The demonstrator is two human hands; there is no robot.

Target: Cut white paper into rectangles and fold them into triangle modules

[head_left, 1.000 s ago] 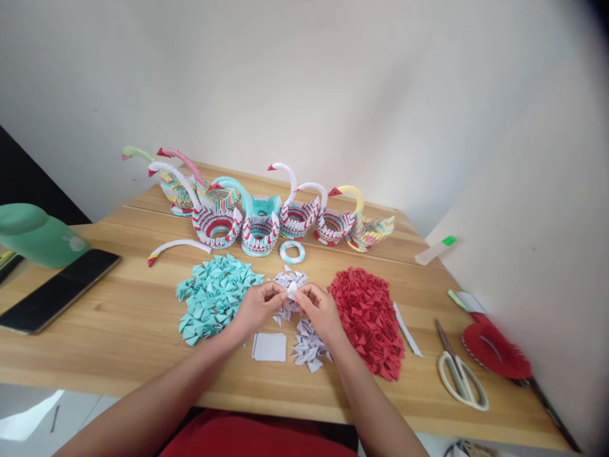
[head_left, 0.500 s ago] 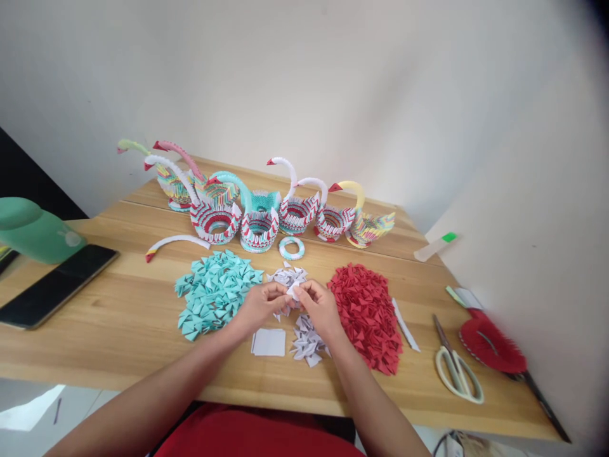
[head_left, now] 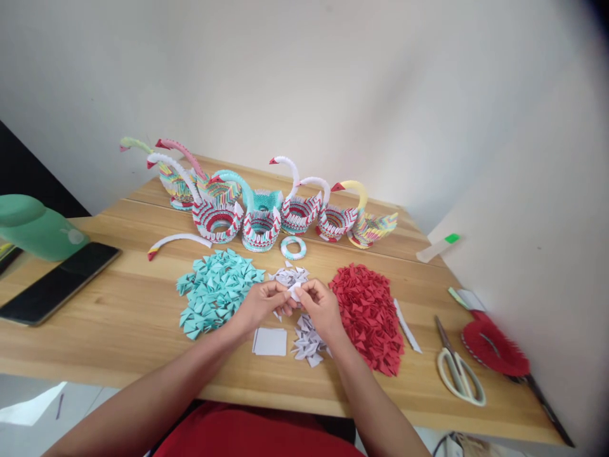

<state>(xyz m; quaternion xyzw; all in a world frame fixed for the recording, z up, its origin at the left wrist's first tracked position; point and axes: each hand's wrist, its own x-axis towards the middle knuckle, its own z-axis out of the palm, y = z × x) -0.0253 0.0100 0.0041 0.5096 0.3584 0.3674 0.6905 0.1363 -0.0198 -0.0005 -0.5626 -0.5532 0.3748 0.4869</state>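
My left hand [head_left: 263, 304] and my right hand [head_left: 321, 307] meet over the middle of the table, pinching one small white paper piece [head_left: 294, 291] between thumbs and fingers. The fingers partly cover its folds. Just behind them is a pile of white folded paper triangles [head_left: 288, 274], and a second white pile [head_left: 309, 343] lies in front, by my right wrist. A short stack of white paper rectangles [head_left: 269, 341] sits closer to me. Turquoise folded triangles [head_left: 219, 291] are heaped left of my hands, red ones [head_left: 366, 317] to the right.
Several folded-paper swans [head_left: 261, 222] stand in a row at the back, with a turquoise-white ring [head_left: 293, 248] and a loose swan neck [head_left: 179, 240] before them. A phone [head_left: 61, 282] and green bottle [head_left: 40, 228] are left; scissors [head_left: 459, 371] and a red paper piece [head_left: 495, 348] right.
The fingers have shifted slightly around the white paper piece, with the left fingers now curled lower beneath it. The whole view has moved a little. Both hands still hold the piece.
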